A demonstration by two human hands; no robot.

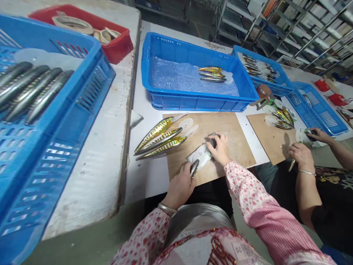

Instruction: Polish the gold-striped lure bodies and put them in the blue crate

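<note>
The lure (194,169) sits in the left hand (180,186), fingers closed round its slim, dark, glossy body, over a flat brown board (234,129). Just beyond it, the right hand (219,149) bends over a crumpled white cloth (204,159); whether it grips anything I cannot tell. Three tapered, shiny lures (162,141) lie further left.

A red bin (122,48) holds rolls (82,29), possibly tape, with metal shelving (234,21) beyond.
</note>
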